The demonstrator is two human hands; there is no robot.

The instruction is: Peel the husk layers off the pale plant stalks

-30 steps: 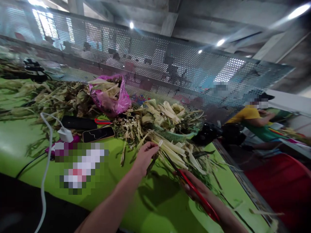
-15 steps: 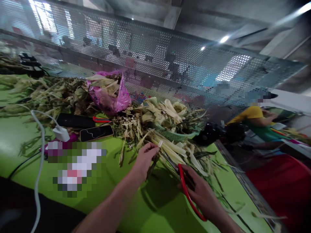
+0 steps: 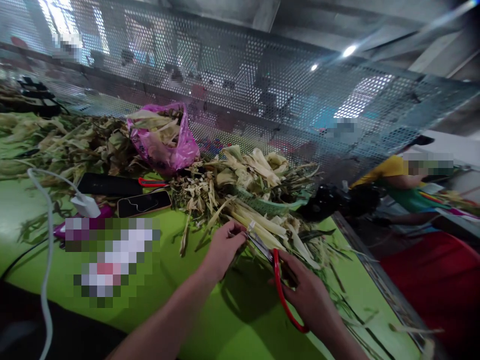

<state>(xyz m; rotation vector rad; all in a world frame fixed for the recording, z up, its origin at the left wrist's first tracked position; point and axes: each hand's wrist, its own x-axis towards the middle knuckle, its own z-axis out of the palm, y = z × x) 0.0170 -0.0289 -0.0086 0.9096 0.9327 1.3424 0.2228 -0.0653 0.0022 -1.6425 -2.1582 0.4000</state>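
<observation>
My left hand (image 3: 223,248) is closed in a pinch on a pale plant stalk (image 3: 252,227) at the near edge of a heap of stalks and husks (image 3: 258,220). My right hand (image 3: 308,295) grips red-handled scissors (image 3: 278,280), whose blades point up and left and reach the stalk right beside my left fingers. Both forearms stretch over the bright green table (image 3: 240,320).
A green basket (image 3: 270,206) of husks and a pink plastic bag (image 3: 165,140) sit behind the heap. A phone (image 3: 144,203), a black case (image 3: 108,185), a white charger (image 3: 85,205) and cable lie at left. A perforated metal screen (image 3: 240,100) backs the table. A person in yellow (image 3: 393,175) works at right.
My right hand has brought the scissors up and left, from low at the right, until the blades meet the stalk held by my left hand. The left hand has barely moved.
</observation>
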